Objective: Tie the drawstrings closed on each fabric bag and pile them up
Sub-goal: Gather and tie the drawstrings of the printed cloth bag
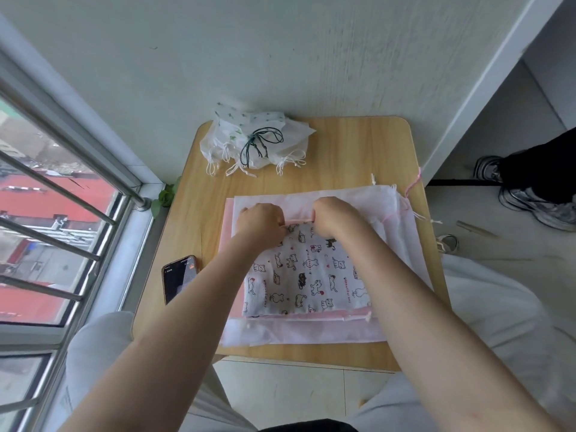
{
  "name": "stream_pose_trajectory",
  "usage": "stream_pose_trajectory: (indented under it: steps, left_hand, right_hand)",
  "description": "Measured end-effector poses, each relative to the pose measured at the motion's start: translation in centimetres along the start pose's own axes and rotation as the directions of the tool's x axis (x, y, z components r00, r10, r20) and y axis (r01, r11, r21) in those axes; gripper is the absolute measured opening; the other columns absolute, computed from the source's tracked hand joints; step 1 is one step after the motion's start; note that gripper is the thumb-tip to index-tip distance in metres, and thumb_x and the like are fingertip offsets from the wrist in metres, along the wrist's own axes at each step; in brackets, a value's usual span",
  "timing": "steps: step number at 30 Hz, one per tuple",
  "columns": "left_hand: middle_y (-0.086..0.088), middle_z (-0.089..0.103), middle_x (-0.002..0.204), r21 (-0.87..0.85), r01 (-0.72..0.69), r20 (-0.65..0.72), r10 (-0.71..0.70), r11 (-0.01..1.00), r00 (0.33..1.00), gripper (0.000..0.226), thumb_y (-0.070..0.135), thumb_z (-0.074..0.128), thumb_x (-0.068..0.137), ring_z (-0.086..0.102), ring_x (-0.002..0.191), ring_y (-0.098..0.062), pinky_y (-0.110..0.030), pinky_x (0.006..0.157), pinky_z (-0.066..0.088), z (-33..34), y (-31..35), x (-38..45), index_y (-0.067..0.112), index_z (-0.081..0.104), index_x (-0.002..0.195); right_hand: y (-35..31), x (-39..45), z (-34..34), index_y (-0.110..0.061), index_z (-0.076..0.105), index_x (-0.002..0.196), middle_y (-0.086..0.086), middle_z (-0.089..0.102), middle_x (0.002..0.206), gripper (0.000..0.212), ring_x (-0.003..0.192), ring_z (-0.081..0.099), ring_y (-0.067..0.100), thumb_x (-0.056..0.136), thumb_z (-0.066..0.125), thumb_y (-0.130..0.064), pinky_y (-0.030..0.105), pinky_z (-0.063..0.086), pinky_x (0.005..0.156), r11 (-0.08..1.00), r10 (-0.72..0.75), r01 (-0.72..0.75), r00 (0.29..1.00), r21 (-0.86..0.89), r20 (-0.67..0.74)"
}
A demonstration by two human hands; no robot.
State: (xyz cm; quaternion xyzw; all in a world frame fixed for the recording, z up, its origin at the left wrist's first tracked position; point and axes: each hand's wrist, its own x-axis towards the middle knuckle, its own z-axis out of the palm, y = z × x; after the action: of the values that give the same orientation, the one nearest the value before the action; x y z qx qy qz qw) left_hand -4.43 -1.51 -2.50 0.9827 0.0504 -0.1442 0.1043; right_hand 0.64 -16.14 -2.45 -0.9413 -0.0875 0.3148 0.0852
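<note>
Both hands are curled into loose fists at the far edge of a cat-print fabric bag (307, 271). The left hand (261, 224) and the right hand (335, 218) each pinch one end of a short pink drawstring (300, 221), which runs taut between them. The cat-print bag lies flat beneath the wrists, on top of a stack of larger pink and white bags (358, 198) that spreads out past both hands. Loose pink and white cord ends (413, 183) trail off beyond the right hand. Farther away, past the left hand, sits a pile of white bags (249, 141) already cinched, the top one tied with a dark green cord bow (261, 141). Everything rests on a small wooden table (358, 145). A phone (177, 277) lies beside the left forearm.
</note>
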Motion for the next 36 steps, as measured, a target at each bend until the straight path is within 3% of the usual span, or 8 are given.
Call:
stream_pose_trajectory:
  steps: [3, 5, 14, 20, 25, 28, 32, 36]
  left_hand:
    - [0.004, 0.063, 0.093, -0.067, 0.053, -0.026, -0.055, 0.996, 0.998, 0.009, 0.022, 0.064, 0.086, 0.062, 0.073, -0.018, -0.025, 0.055, 0.045, -1.1, -0.6, -0.3, 0.022, 0.063, 0.094]
    - [0.005, 0.064, 0.091, -0.056, 0.043, -0.024, -0.045, 0.998, 0.999, 0.003, 0.022, 0.065, 0.085, 0.063, 0.069, -0.016, -0.022, 0.047, 0.04, -1.6, -0.9, -0.4, 0.023, 0.063, 0.087]
    - [0.007, 0.068, 0.098, -0.131, -0.062, 0.005, 0.064, 0.989, 0.998, 0.013, 0.022, 0.065, 0.087, 0.065, 0.079, -0.015, -0.032, 0.076, 0.057, -1.7, -1.2, -0.9, 0.024, 0.074, 0.096]
    - [0.001, 0.067, 0.112, -0.087, -0.059, 0.025, 0.062, 0.994, 0.998, 0.029, 0.011, 0.048, 0.093, 0.06, 0.102, -0.02, -0.03, 0.089, 0.049, -2.7, -1.9, -0.9, 0.015, 0.074, 0.106]
    - [-0.009, 0.068, 0.093, 0.12, 0.012, 0.383, -0.058, 0.993, 0.922, 0.021, 0.018, 0.059, 0.089, 0.062, 0.078, -0.02, -0.025, 0.069, 0.053, -4.3, -3.4, -1.3, 0.001, 0.069, 0.098]
    - [-0.006, 0.071, 0.098, -0.022, -0.019, 0.497, 0.028, 1.0, 0.867, 0.03, 0.032, 0.067, 0.087, 0.067, 0.09, -0.02, -0.026, 0.076, 0.054, -4.9, -3.4, -1.6, 0.008, 0.07, 0.106]
    - [-0.003, 0.065, 0.092, -0.357, 0.031, 0.204, 0.046, 0.933, 0.978, 0.03, 0.037, 0.074, 0.08, 0.057, 0.085, -0.019, -0.03, 0.076, 0.045, -4.6, -3.0, -1.7, 0.012, 0.068, 0.097]
    - [-0.004, 0.062, 0.082, -0.595, 0.151, 0.134, -0.088, 0.789, 0.987, 0.017, 0.016, 0.076, 0.078, 0.052, 0.076, -0.019, -0.027, 0.067, 0.04, -4.5, -4.7, -2.4, 0.008, 0.071, 0.092]
  right_hand:
    - [0.0, -0.1, -0.4, -0.011, 0.066, 0.11, 0.003, 0.064, 0.105, 0.03, 0.082, 0.059, 0.024, 0.087, 0.053, 0.001, 0.028, 0.044, 0.058, 0.998, 0.022, -0.014, 0.993, 0.064, -0.118]
    - [-0.2, -0.1, -0.2, -0.012, 0.068, 0.103, 0.004, 0.066, 0.106, 0.031, 0.088, 0.063, 0.025, 0.083, 0.051, 0.005, 0.032, 0.05, 0.07, 0.996, -0.036, 0.053, 0.976, 0.075, -0.213]
    - [-1.2, -1.3, 0.9, -0.023, 0.064, 0.095, -0.002, 0.06, 0.11, 0.029, 0.091, 0.059, 0.018, 0.089, 0.05, 0.001, 0.03, 0.051, 0.071, 0.923, -0.304, 0.343, 0.928, 0.177, -0.215]
    - [-0.7, -1.3, 0.0, -0.022, 0.067, 0.1, -0.005, 0.061, 0.102, 0.018, 0.091, 0.061, 0.019, 0.09, 0.06, -0.01, 0.029, 0.05, 0.072, 0.96, -0.244, 0.262, 0.957, 0.1, -0.158]
    - [-0.3, -2.1, -0.9, -0.009, 0.064, 0.107, 0.012, 0.053, 0.123, 0.03, 0.089, 0.06, 0.027, 0.087, 0.046, 0.004, 0.029, 0.041, 0.061, 0.993, -0.113, 0.098, 0.963, -0.071, -0.244]
    - [-1.7, -2.4, -1.1, -0.019, 0.068, 0.105, 0.009, 0.046, 0.128, 0.021, 0.097, 0.056, 0.024, 0.092, 0.055, -0.009, 0.034, 0.048, 0.074, 0.959, -0.246, 0.279, 0.913, 0.058, -0.324]
    - [-4.8, -2.9, -0.7, -0.021, 0.069, 0.098, 0.002, 0.053, 0.105, 0.011, 0.1, 0.054, 0.023, 0.087, 0.067, -0.022, 0.036, 0.048, 0.083, 0.807, -0.418, 0.526, 0.83, 0.268, -0.37]
    - [-5.6, -3.3, -0.9, -0.015, 0.049, 0.111, -0.001, 0.057, 0.103, 0.046, 0.094, 0.057, 0.014, 0.082, 0.074, -0.04, 0.025, 0.046, 0.07, 0.718, -0.349, 0.501, 0.86, 0.482, -0.373]
